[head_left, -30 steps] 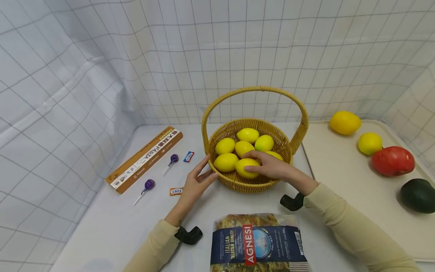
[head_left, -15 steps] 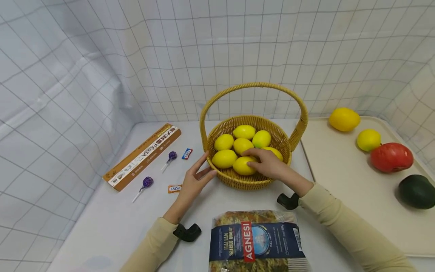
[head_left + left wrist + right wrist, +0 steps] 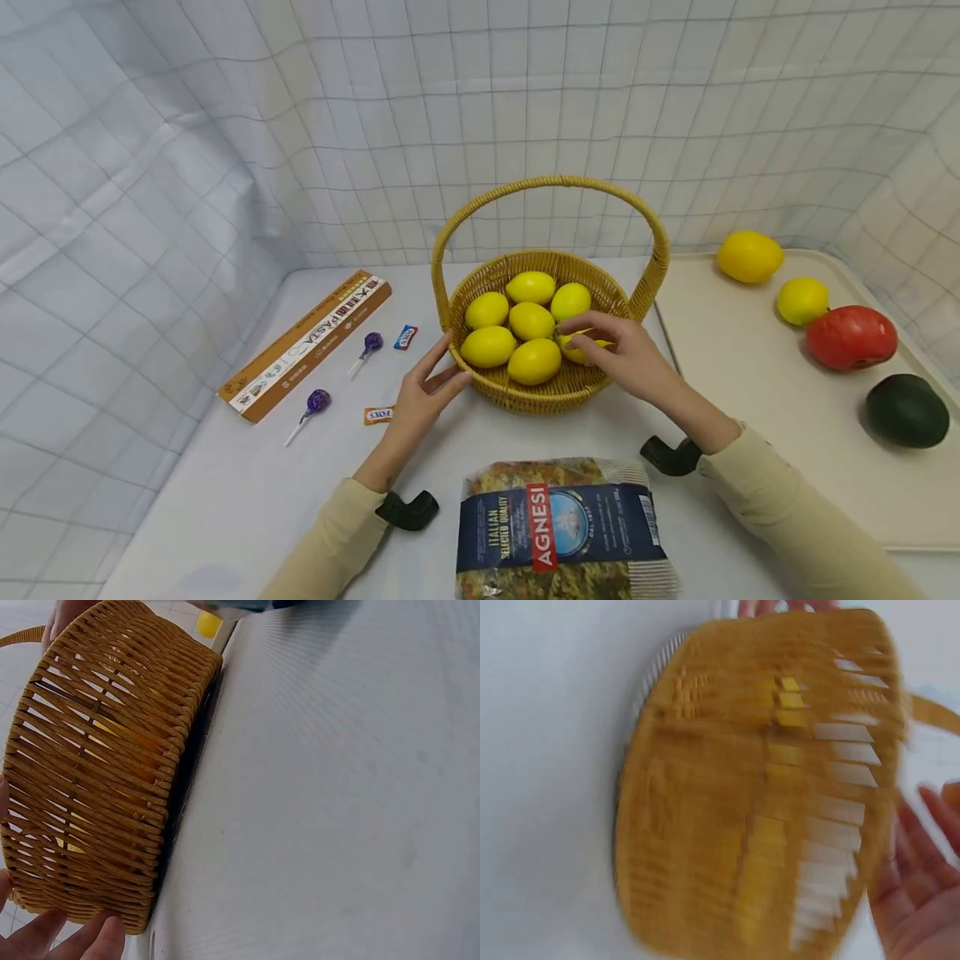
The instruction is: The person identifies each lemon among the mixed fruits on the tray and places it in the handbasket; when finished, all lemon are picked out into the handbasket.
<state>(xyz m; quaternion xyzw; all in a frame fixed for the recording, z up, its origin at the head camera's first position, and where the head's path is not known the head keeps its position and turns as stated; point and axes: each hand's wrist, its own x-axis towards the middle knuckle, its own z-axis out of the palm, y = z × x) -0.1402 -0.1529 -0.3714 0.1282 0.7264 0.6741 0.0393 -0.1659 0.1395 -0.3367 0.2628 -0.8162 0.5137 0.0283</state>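
Note:
A round wicker basket (image 3: pixel 540 400) with a tall hoop handle holds several yellow lemons (image 3: pixel 487 346). Spread along its left side, the fingers of my left hand (image 3: pixel 420 404) touch the rim and wall; fingertips (image 3: pixel 105 937) show against the weave in the left wrist view. My right hand (image 3: pixel 633 358) is over the basket's right front, its loosely extended fingers above a partly hidden lemon (image 3: pixel 576 348). The front lemon (image 3: pixel 534 362) lies free of that hand. In the blurred right wrist view, the right hand (image 3: pixel 922 885) appears beside the basket wall with nothing visibly gripped.
A bag of pasta (image 3: pixel 558 529) lies in front of the basket. At left are a long pasta box (image 3: pixel 303 346), two purple lollipops (image 3: pixel 318 401) and two small wrapped sweets (image 3: pixel 406 337). The cream tray (image 3: pixel 735 400) at right bears yellow, red and dark green fruit.
My right hand has let go of the front lemon and moved right, away from it. The left hand stays at the basket's left side. The view has shifted slightly.

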